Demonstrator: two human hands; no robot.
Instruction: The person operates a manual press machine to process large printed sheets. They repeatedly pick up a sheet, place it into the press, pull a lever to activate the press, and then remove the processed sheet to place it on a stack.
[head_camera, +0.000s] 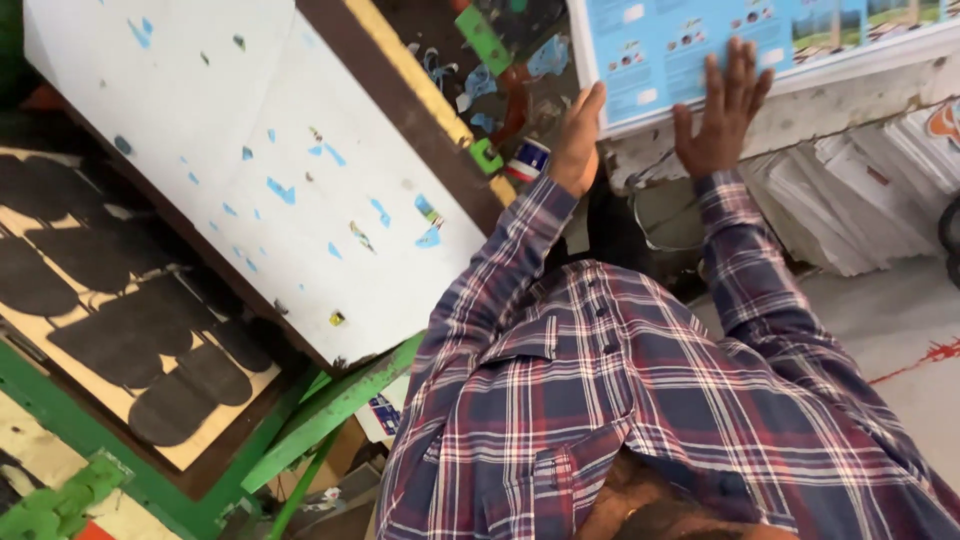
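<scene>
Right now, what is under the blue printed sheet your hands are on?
The blue printed sheet rests on a worn white ledge. The left hand grips its edge and the right hand lies flat on it. Whatever lies directly beneath the sheet is covered.

Blue printed sheet stack (700, 45) at the one-o'clock edge of the view, pressed by both hands.

The stack is a wad of glossy blue sheets with small pictures and pale boxes, white-edged, lying flat and slightly skewed on a chipped white ledge. Its near left corner sits at twelve o'clock. The left hand (578, 140) grips that corner's side edge, thumb up; the right hand (722, 112) lies palm-down, fingers spread, on the top sheet near its lower edge.
</scene>
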